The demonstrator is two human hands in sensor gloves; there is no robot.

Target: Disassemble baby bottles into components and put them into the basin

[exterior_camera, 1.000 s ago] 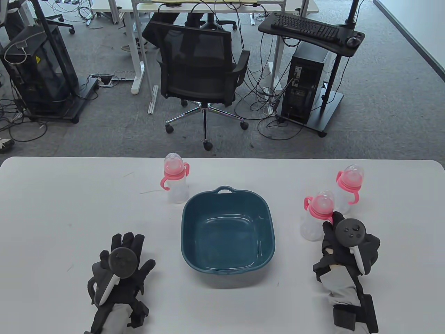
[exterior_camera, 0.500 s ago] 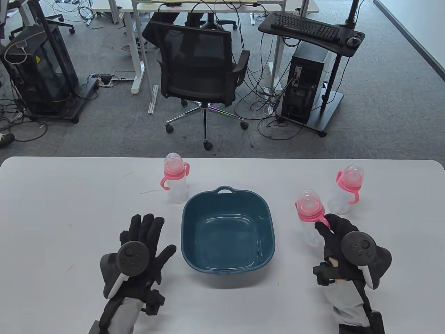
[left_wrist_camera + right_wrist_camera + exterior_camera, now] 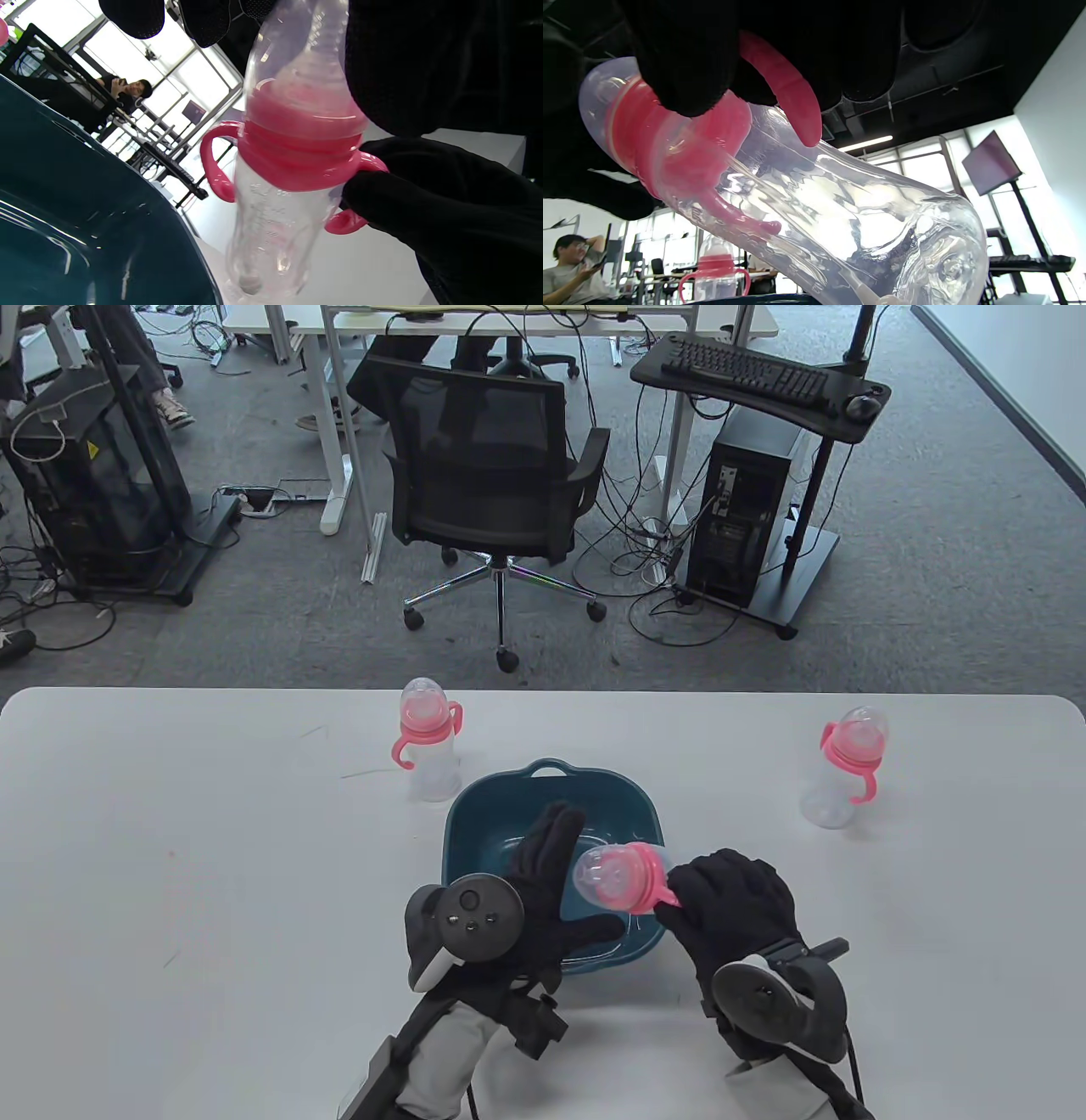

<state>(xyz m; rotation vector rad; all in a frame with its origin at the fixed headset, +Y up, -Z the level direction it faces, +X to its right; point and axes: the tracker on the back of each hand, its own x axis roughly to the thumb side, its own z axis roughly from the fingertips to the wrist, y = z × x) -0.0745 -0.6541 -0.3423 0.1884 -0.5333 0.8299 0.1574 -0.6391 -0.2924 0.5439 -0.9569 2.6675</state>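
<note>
My right hand [image 3: 730,899] grips a clear baby bottle [image 3: 624,878] with a pink collar and handles. It holds the bottle tilted above the near right part of the dark teal basin [image 3: 551,770], cap pointing left. In the right wrist view my fingers [image 3: 683,55] curl round the pink collar and a handle of the bottle [image 3: 797,190]. My left hand [image 3: 551,882] is over the basin with straight fingers, its palm beside the clear cap. In the left wrist view the fingertips [image 3: 131,12] hang clear of the bottle [image 3: 297,144]. Nothing lies in the basin.
Two more capped bottles stand on the white table: one [image 3: 428,746] just beyond the basin's far left corner, one [image 3: 844,768] at the far right. Beyond the table's far edge are an office chair [image 3: 488,466] and desks.
The right hand lifted the bottle off the table at the right and carried it left over the basin, tipping it. The left hand moved right and forward to meet the cap.
</note>
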